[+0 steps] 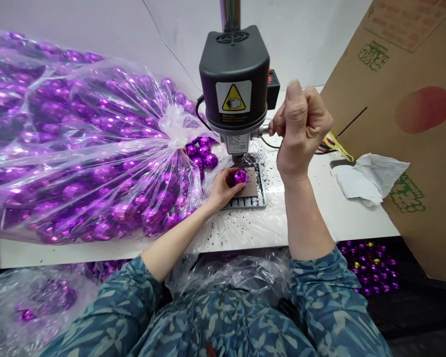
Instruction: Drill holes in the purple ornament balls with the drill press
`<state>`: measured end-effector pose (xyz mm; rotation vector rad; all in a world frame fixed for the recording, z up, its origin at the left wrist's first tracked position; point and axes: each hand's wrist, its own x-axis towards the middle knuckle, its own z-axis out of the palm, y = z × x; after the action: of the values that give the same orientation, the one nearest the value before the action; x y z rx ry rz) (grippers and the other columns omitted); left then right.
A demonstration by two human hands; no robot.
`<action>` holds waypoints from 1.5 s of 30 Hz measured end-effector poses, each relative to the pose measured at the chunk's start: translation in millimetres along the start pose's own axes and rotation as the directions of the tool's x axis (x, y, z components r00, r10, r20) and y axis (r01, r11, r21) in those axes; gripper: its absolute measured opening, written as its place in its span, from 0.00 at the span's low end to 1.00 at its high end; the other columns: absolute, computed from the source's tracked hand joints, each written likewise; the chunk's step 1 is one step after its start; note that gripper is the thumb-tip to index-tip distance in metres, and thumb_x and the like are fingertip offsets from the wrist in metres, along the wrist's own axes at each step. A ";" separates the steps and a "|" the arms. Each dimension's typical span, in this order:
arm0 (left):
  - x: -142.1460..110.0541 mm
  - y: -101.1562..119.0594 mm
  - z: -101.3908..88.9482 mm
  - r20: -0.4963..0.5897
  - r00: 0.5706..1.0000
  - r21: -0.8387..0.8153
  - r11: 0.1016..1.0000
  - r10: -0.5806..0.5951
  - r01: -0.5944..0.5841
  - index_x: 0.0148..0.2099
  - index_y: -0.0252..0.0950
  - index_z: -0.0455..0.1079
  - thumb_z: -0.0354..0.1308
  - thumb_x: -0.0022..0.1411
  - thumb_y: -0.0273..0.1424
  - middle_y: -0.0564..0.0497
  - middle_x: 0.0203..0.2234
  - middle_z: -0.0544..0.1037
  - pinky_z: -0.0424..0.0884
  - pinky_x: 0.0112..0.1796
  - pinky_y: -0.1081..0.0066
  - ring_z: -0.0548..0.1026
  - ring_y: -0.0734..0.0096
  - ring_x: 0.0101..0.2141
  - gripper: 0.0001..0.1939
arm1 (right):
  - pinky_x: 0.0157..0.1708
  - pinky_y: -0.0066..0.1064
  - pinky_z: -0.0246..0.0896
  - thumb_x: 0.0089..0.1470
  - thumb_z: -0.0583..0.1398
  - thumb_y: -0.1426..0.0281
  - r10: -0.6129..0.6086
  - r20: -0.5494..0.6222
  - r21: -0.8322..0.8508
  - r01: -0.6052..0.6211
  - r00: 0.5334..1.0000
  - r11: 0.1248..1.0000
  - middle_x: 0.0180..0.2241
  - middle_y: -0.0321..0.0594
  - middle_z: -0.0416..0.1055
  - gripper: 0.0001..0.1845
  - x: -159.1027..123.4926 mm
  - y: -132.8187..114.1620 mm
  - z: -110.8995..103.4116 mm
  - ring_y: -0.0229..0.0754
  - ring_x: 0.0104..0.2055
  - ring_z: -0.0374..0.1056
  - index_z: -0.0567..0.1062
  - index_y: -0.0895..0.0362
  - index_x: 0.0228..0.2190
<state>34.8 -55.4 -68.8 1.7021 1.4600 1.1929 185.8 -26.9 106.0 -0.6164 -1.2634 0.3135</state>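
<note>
A shiny purple faceted ball (241,177) sits on a small brown board (250,187), under the spindle of a black bench drill press (233,79). My left hand (225,188) is closed around the ball's left side, thumb in front and fingers behind. Raised to the right of the machine's head, my right hand (303,124) is wrapped in a fist around the drill press lever (263,130), whose grip is mostly hidden by the fingers. The board lies on the slotted metal base (262,201) of the press.
A large clear bag (96,158) of purple balls fills the left of the white table (319,213). Loose purple balls (204,151) lie beside its knot. Dark shavings surround the base. Crumpled white paper (369,178) and a cardboard box (394,99) stand right. More balls (375,270) lie below the table edge.
</note>
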 end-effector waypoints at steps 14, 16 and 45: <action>-4.7 -1.0 4.6 0.004 1.000 -0.099 0.995 0.006 -0.006 0.56 0.39 0.71 0.73 0.56 0.36 0.43 0.50 0.80 0.79 0.48 0.55 0.80 0.56 0.48 0.27 | 0.20 0.33 0.42 0.62 0.60 0.55 -0.066 -0.114 0.174 0.085 0.991 0.981 0.15 0.29 0.45 0.32 -24.0 0.4 -2.8 0.30 0.17 0.45 0.49 0.55 0.18; -5.1 -1.4 4.9 0.008 1.000 -0.099 0.995 0.012 -0.011 0.57 0.39 0.71 0.72 0.56 0.36 0.42 0.50 0.80 0.79 0.48 0.55 0.80 0.55 0.49 0.27 | 0.20 0.33 0.42 0.62 0.60 0.58 -0.104 -0.115 0.204 0.126 0.988 0.971 0.16 0.29 0.45 0.31 -27.4 2.3 -3.1 0.30 0.17 0.45 0.49 0.55 0.18; -3.4 0.5 6.1 -0.050 0.996 0.012 0.998 0.069 -0.068 0.54 0.39 0.73 0.74 0.56 0.34 0.46 0.45 0.81 0.77 0.47 0.58 0.79 0.58 0.47 0.25 | 0.18 0.31 0.44 0.61 0.61 0.58 -0.153 -0.172 0.166 0.182 0.973 0.969 0.13 0.28 0.45 0.33 -32.9 16.5 -5.1 0.28 0.15 0.45 0.50 0.56 0.15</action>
<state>40.5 -58.1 -71.8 1.7530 1.4498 1.2756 182.9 -32.9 69.4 -0.3681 -1.1125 0.2302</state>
